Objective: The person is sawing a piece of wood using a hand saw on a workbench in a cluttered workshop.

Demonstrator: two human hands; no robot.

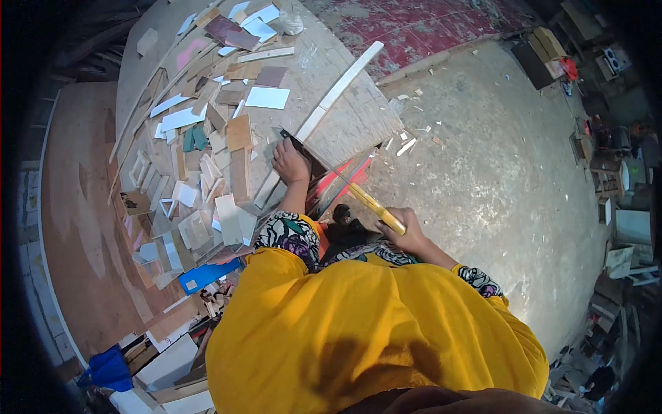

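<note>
While my right hand [408, 233] grips the yellow-handled saw [372, 203], its blade apparently crosses the pale wooden strip [339, 91] on the surface [365, 129]. I judge this sawing; the next stroke calls for steady bracing by my left hand [291, 165], whose fingers' closure I can't tell.

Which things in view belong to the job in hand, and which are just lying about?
Apparently in use:
yellow-handled tool, gripped by the right hand
long pale wood strip, near the left hand
wooden worktop, under the strip

Apparently just lying about:
white rectangular piece
green pieces
blue flat piece
crumpled blue material
</note>
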